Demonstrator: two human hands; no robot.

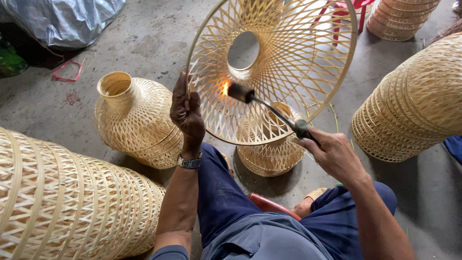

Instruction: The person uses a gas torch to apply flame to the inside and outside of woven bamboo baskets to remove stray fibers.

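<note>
1. We see the left hand point(186, 113) raised, its grip pinched on the rim of a woven bamboo lampshade point(288, 72), which is held up off the floor with its open mouth turned toward us.
2. The right hand point(332, 154) has its grip pressed together around the handle of a small gas torch point(269, 108); the dark nozzle points at the weave near the left hand.
3. A small orange flame point(225, 88) burns at the nozzle tip, touching the inside of the lampshade just below its round centre hole.
4. On the left wrist sits a metal wristwatch point(189, 162).
5. Behind the held shade, a smaller woven shade point(272, 154) stands on the concrete floor point(154, 38).
6. To the left, a vase-shaped bamboo shade point(134, 118) stands upright, well apart from the flame.
7. A large stack of nested shades point(72, 202) lies at the lower left; another stack point(414, 106) lies at the right.
8. A grey plastic sheet point(62, 19) lies at the top left, with a red band point(67, 72) on the floor near it.
</note>
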